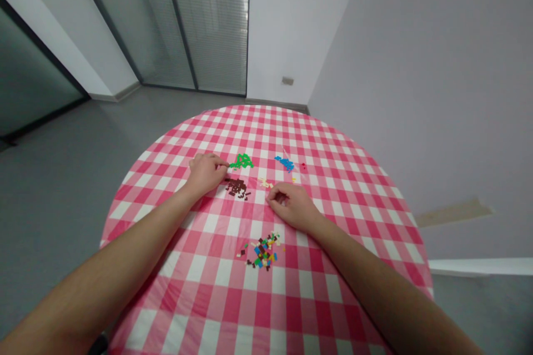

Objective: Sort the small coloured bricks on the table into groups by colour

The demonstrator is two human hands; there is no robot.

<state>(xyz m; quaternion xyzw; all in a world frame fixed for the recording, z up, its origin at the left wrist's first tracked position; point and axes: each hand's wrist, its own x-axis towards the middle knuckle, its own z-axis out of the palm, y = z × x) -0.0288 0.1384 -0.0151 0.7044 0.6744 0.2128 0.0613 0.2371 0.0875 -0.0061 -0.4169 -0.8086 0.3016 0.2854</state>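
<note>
My left hand (207,171) rests at the left edge of a pile of small green toy bricks (244,161). Its thumb and finger are pressed together there, and what lies between them is too small to tell. Just below its fingertips is a pile of dark brown bricks (237,188). My right hand (295,203) is curled in a pinch over the cloth, and any piece in it is hidden. Beside its fingertips lie a few cream bricks (265,183). Nearer to me sits a mixed heap of coloured bricks (264,252).
Blue bricks (285,163) form a pile at the back right, with small red pieces (303,166) and a yellow piece (293,180) close by. A pink and white checked cloth (353,194) covers the round table. Beyond it stand a wall (287,28) and glass doors (208,28).
</note>
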